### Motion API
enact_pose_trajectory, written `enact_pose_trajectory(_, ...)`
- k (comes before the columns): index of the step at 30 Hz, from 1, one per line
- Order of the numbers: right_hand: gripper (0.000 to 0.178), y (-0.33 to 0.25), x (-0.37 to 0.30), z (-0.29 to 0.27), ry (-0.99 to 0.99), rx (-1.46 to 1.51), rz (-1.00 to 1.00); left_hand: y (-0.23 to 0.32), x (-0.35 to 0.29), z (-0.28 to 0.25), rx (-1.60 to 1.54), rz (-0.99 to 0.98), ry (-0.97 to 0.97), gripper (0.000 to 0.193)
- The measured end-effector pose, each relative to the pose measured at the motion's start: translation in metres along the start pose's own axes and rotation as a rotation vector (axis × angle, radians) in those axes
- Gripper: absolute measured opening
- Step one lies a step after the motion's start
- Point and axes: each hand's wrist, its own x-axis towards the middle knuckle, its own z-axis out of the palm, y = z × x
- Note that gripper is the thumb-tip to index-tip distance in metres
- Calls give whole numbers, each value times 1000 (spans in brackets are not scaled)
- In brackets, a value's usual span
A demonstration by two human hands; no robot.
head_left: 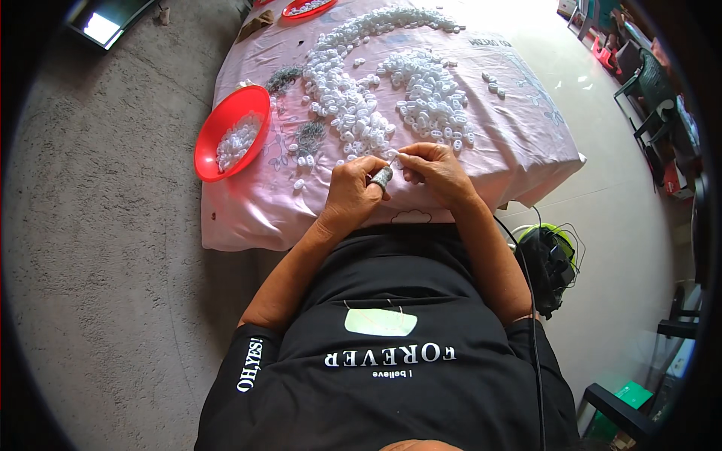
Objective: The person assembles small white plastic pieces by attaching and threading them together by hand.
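Note:
My left hand [352, 188] and my right hand [438, 171] meet over the near edge of the cloth-covered table. A grey wrap [382, 178] goes round a finger of my left hand. Both hands are closed in a pinch, with a thin, light sliver between the fingertips. My right fingertips press on a small white plastic piece, mostly hidden by them. Just beyond my hands lies a long curved heap of small white plastic pieces [350, 113], and a second heap [432, 94] sits to its right. Two tangles of fine grey metal bits [309, 138] lie to the left.
A red bowl [263, 113] partly filled with white pieces tilts at the table's left edge. Another red dish [307, 9] stands at the far end. Several loose pieces lie on the pink cloth [519, 143]. A black bag [543, 263] and a cable are right of my lap.

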Motion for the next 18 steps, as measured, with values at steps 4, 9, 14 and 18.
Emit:
enact_pose_trajectory(4, 18, 1, 0, 2, -3, -52, -21, 2, 1, -2, 52, 15, -24, 17)
enact_pose_trajectory(9, 17, 2, 0, 2, -8, -104, -44, 3, 2, -1, 71, 3, -17, 18)
enact_pose_trajectory(14, 18, 2, 0, 3, 0, -130, -50, -2, 2, -2, 60, -2, -15, 17)
enact_pose_trajectory(18, 19, 4, 1, 1, 5, -126, -47, -10, 0, -4, 159, 107, 29, 14)
